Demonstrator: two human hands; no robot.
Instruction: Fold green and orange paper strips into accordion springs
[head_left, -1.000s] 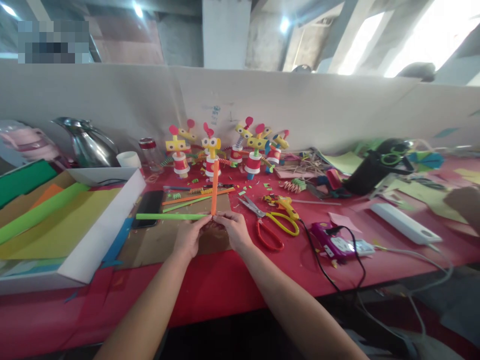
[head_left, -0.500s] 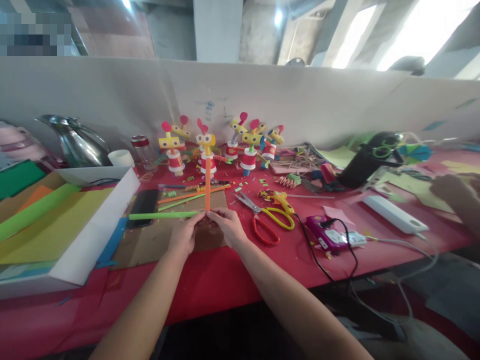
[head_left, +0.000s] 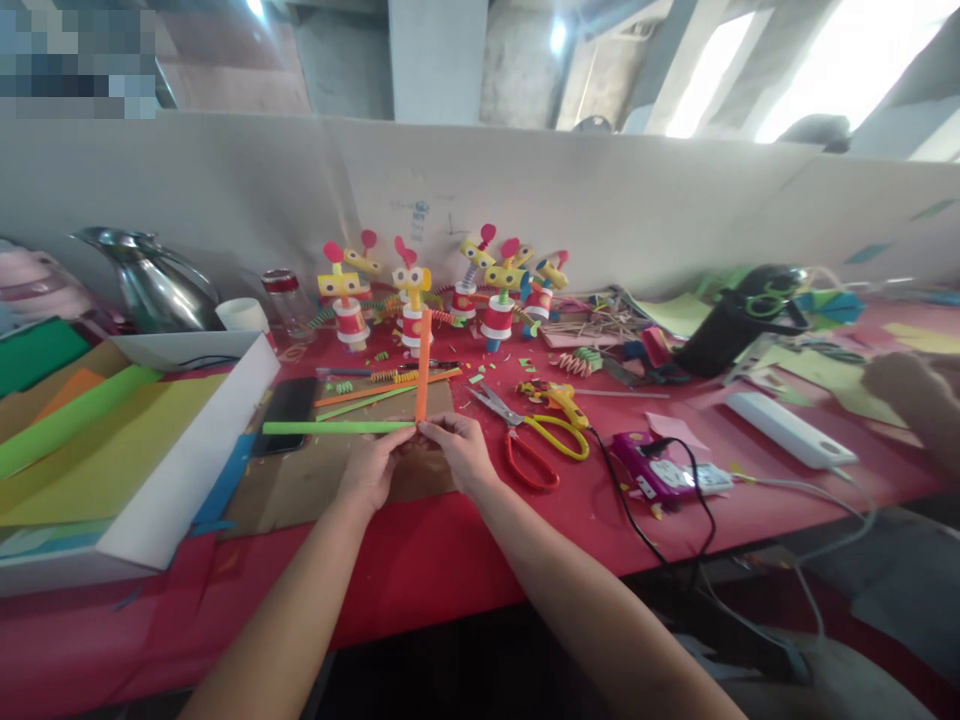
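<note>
A green paper strip [head_left: 337, 428] stretches out to the left, and an orange paper strip [head_left: 424, 365] stands up away from me. Their ends meet at a right angle between my fingertips. My left hand [head_left: 375, 465] is closed in a pinch on the green strip's end at this corner. Right beside it, my right hand [head_left: 459, 450] pinches the same corner, at the foot of the orange strip. The fingers hide how the ends overlap. Below the hands lies a brown cardboard sheet [head_left: 292, 490], with loose orange and green strips [head_left: 367, 402] beyond.
Scissors [head_left: 517, 430] and a yellow glue gun [head_left: 566, 403] lie to the right, near a purple power strip [head_left: 652, 470] with cables. Several paper-cup figures [head_left: 499, 318] stand behind. A white box [head_left: 187, 470] of coloured paper is at left. Another person's hand [head_left: 900, 385] shows far right.
The corner of the two strips has shifted slightly right with both hands. The orange strip now leans a little to the right. Both pinches stay closed.
</note>
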